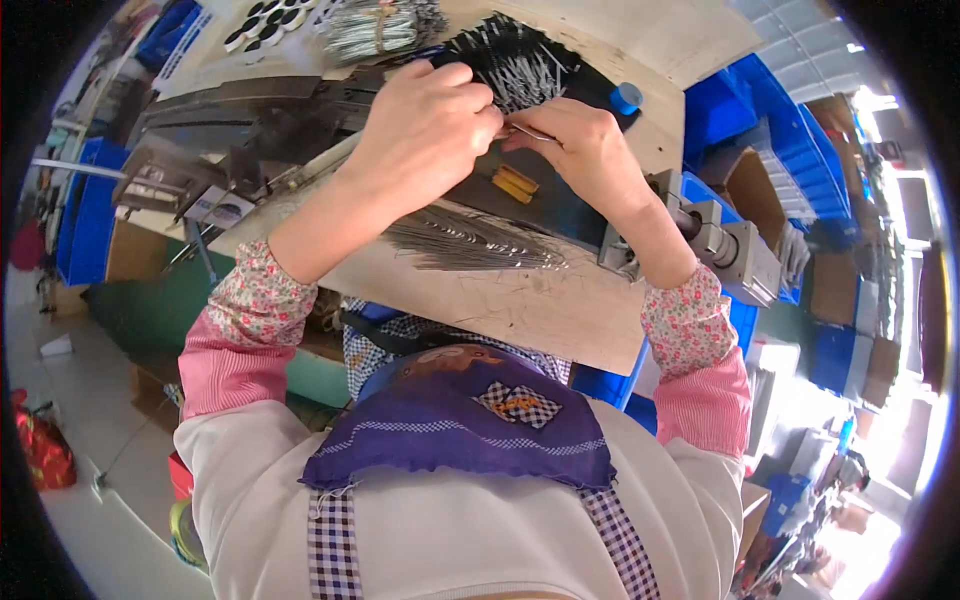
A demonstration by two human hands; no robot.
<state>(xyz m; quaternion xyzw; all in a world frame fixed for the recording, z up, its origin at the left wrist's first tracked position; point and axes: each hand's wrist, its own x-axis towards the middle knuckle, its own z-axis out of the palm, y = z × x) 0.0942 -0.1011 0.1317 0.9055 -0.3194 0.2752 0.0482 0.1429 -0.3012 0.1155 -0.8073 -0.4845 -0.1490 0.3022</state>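
Note:
My left hand (pixel 430 125) is closed, its fingertips pinched together over the middle of the bench. Close against it is my right hand (pixel 580 145), gripping a thin shiny metal piece (pixel 532 132) between thumb and fingers. The piece's far end disappears among the fingertips, so I cannot tell what the left fingers hold. Just beyond the hands lies a heap of thin silvery metal pieces (pixel 525 80) on something black. A fan of thin metal wires (pixel 470 240) is spread nearer to me, and a small yellow block (pixel 515 184) sits below my hands on a dark surface.
A tied bundle of metal rods (pixel 380 30) lies at the back, with round black-and-white caps (pixel 265 25) left of it. A blue roll (pixel 626 97) stands at the right, near a grey metal fixture (pixel 720 240). Blue bins (pixel 720 105) flank the bench's right side.

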